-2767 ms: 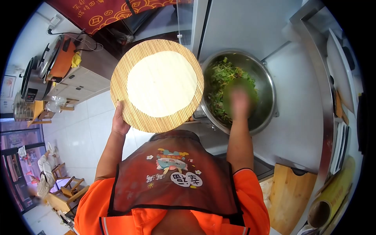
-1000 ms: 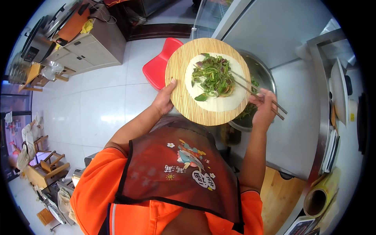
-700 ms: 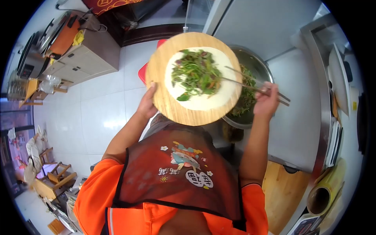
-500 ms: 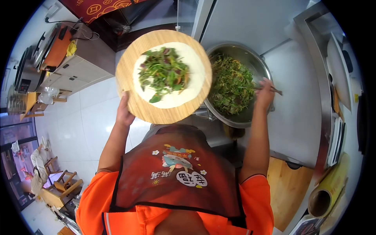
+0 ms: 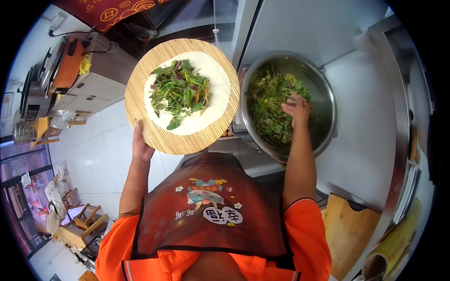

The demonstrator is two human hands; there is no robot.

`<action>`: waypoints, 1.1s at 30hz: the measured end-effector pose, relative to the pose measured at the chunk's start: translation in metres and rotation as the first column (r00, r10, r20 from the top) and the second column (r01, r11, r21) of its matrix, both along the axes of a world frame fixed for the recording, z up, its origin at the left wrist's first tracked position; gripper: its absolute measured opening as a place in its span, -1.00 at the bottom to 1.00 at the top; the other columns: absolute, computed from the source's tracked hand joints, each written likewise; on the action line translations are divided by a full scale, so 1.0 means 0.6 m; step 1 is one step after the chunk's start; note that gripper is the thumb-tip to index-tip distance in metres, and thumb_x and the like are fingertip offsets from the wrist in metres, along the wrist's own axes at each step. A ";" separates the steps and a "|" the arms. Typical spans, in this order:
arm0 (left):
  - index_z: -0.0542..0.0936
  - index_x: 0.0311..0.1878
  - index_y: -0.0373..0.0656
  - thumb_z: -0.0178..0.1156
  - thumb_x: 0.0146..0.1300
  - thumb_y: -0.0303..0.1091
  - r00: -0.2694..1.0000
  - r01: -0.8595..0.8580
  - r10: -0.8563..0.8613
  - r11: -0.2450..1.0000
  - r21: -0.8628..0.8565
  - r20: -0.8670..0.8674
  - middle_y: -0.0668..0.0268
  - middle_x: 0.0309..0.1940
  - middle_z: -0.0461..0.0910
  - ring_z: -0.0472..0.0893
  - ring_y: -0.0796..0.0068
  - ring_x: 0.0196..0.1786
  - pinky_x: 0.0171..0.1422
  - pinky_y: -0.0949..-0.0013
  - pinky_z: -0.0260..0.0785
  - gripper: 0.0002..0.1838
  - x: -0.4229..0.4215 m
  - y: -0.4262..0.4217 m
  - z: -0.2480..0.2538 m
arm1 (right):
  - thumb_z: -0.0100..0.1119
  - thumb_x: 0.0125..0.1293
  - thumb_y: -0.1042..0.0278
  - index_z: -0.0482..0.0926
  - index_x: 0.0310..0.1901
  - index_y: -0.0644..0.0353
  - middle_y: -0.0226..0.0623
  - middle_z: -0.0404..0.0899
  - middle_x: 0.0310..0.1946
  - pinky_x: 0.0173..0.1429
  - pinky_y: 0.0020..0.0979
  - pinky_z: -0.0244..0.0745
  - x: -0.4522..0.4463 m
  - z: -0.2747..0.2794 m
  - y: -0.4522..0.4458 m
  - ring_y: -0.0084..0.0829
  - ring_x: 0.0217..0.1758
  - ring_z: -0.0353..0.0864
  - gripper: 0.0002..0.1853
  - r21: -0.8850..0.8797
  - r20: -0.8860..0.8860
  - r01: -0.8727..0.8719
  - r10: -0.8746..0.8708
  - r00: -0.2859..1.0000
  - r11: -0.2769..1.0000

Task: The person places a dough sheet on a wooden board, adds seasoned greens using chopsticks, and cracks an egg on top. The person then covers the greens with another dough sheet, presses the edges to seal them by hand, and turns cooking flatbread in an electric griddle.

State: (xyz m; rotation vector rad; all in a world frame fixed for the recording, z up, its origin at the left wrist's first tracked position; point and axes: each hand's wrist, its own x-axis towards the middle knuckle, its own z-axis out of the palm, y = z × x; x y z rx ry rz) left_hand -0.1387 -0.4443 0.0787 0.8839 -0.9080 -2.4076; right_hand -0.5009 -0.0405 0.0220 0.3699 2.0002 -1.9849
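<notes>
My left hand grips the lower left edge of a round wooden board, the thumb on top and the other fingers hidden beneath. On the board lies a flat, pale round of dough. A heap of chopped leafy greens with orange shreds covers the left and middle of the dough. My right hand is inside a large steel bowl, its curled fingers over more mixed greens. What those fingers hold, if anything, cannot be made out.
The bowl stands on a grey metal surface to the right. A rectangular wooden cutting board and a yellowish roll are at the lower right. Far left, a cabinet carries appliances; wooden chairs stand below it.
My right hand has moved left and down into the bowl; the thin utensil handle seen in it earlier no longer shows. The round board has shifted slightly left.
</notes>
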 end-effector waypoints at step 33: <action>0.21 0.45 -0.25 -0.07 0.54 0.02 0.983 0.177 -0.169 0.979 0.103 -0.076 0.11 0.33 0.42 0.48 0.18 0.33 0.44 0.13 0.34 -0.38 -0.033 -0.019 -0.014 | 0.20 0.36 0.24 0.54 0.00 0.46 -0.02 0.56 -0.12 0.11 -0.09 0.68 0.119 0.130 0.010 0.03 -0.05 0.69 -0.61 0.213 -0.566 0.064 0.069 0.821 0.975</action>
